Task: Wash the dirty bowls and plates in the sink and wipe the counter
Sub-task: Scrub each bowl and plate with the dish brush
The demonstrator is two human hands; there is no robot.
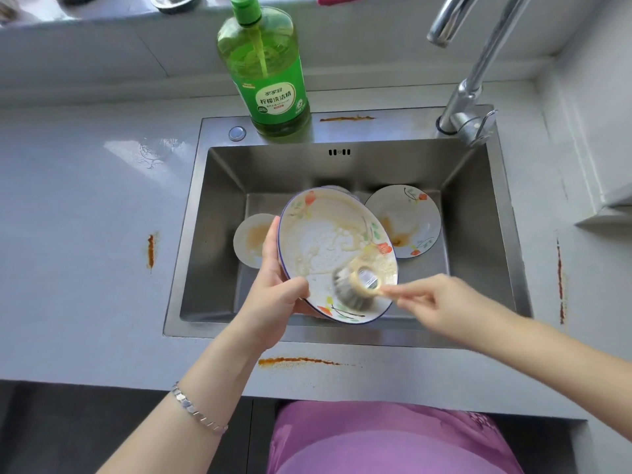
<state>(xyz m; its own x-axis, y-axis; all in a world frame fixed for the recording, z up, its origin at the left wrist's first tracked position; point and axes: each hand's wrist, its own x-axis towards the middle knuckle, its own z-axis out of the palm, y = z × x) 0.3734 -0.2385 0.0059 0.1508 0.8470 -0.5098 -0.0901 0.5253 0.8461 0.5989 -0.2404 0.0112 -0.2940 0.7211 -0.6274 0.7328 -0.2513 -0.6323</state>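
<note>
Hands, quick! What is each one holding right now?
Left hand grips the rim of the soapy floral plate over the sink.
Right hand pinches the handle of the steel scrubber, which touches the plate.

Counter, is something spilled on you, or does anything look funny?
Yes. Orange-brown smears streak the counter left of the sink, with more in front of it, to its right, and on its back rim. A wet patch also shines near the back left.
</note>
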